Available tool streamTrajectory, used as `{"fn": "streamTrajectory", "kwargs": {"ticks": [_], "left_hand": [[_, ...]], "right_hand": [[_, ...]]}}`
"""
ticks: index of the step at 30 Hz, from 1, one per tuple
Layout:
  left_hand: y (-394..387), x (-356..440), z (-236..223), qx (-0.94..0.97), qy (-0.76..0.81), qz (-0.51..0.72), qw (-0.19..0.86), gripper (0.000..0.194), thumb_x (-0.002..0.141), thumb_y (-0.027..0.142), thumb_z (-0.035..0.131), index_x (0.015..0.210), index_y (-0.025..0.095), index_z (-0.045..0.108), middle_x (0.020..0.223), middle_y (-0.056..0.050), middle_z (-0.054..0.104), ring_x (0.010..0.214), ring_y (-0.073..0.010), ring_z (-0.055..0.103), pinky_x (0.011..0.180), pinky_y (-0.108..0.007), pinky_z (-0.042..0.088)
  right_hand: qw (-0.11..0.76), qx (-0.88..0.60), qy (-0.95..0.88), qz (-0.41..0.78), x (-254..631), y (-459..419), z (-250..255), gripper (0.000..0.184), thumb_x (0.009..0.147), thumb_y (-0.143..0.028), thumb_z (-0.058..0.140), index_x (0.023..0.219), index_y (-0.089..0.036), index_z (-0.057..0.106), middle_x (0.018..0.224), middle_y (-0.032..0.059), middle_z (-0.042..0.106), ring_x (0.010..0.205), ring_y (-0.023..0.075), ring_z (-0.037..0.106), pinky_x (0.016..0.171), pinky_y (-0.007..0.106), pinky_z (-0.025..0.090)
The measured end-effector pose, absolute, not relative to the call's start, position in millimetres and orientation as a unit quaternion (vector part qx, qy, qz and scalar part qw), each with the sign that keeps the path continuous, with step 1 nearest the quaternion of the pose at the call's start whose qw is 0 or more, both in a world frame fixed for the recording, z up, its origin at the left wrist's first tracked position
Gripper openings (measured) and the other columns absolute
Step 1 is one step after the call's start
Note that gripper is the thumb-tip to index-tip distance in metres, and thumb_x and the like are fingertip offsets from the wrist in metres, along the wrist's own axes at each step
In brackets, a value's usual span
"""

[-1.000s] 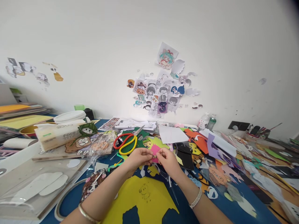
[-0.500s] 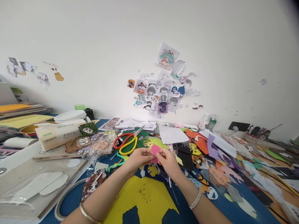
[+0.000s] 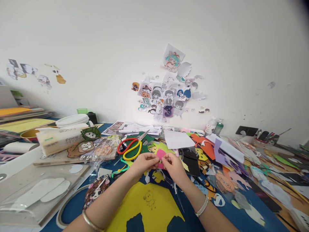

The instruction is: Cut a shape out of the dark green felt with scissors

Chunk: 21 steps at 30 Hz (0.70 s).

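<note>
A small bright pink cutout [image 3: 160, 154] is pinched between my two hands, over the middle of the desk. My left hand [image 3: 146, 162] grips its left side with thumb and fingers. On its right side, the fingers of my right hand [image 3: 172, 163] are closed. Fingertips hide part of the cutout's lower edge. Just beyond and to the left lie scissors [image 3: 130, 149] with red and yellow handles, their blades pointing away. Below my hands, a yellow sheet [image 3: 145, 206] with a small pencil drawing and cut-away gaps lies on the blue desk surface.
Colourful paper scraps [image 3: 202, 145] spread to the right. On the left are a tissue pack [image 3: 60, 138], a board [image 3: 36, 193] and a tape roll [image 3: 61, 212]. Bottles [image 3: 211, 126] stand by the wall, where drawings [image 3: 169, 95] are stuck.
My fingers have shifted slightly on the pink cutout, and more of its face shows between them. The surrounding things have stayed in place.
</note>
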State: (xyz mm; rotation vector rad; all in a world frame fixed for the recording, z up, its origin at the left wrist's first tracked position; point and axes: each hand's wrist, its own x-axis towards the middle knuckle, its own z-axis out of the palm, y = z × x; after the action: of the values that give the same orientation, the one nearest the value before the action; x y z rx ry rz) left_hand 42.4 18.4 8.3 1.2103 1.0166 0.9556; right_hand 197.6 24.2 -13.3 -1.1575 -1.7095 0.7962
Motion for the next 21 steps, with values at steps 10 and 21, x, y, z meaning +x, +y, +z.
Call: {"fn": "streamTrajectory", "kwargs": {"ticks": [10, 21], "left_hand": [[14.4, 44.3, 12.3, 0.584, 0.459, 0.405, 0.534, 0.038, 0.062, 0.053, 0.065, 0.07, 0.016, 0.058, 0.06, 0.002, 0.054, 0.057, -0.0085, 0.046, 0.056, -0.023, 0.036], [16.0, 45.3, 8.5, 0.593, 0.45, 0.41, 0.527, 0.042, 0.061, 0.057, 0.061, 0.068, 0.017, 0.053, 0.058, 0.002, 0.053, 0.056, -0.0091, 0.045, 0.056, -0.024, 0.033]], "right_hand": [[0.44, -0.458, -0.685, 0.357, 196.9, 22.3, -11.3, 0.019, 0.079, -0.034, 0.05, 0.067, -0.021, 0.045, 0.052, -0.0057, 0.042, 0.05, 0.013, 0.041, 0.049, 0.024, 0.029], [0.426, -0.42, -0.651, 0.467, 195.0, 21.6, -5.9, 0.029, 0.075, -0.046, 0.056, 0.071, -0.019, 0.048, 0.052, -0.0051, 0.049, 0.048, 0.0108, 0.044, 0.049, 0.024, 0.034]]}}
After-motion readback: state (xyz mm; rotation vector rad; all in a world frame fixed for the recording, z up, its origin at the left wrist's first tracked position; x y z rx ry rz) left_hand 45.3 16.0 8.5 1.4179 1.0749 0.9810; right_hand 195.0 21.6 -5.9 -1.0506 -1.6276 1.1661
